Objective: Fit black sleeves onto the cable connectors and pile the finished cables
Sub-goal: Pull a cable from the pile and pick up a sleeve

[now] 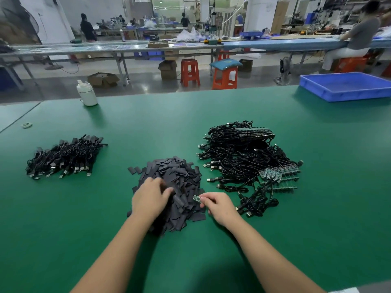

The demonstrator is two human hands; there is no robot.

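A heap of flat black sleeves [179,178] lies in the middle of the green table [211,111]. My left hand [151,197] rests on the heap's near left side, its fingers curled into the sleeves; what they hold is hidden. My right hand [218,205] pinches a small green connector board [197,198] at the heap's right edge; its cable [257,205] trails off to the right. A tangle of unsleeved cables with green boards [245,157] lies to the right. A pile of sleeved cables [63,157] sits at the left.
A blue plastic tray [347,86] stands at the far right of the table. A white bottle [87,94] stands near the far left edge, with a small tape ring [27,125] on the left. Beyond the table are stools, benches and people working.
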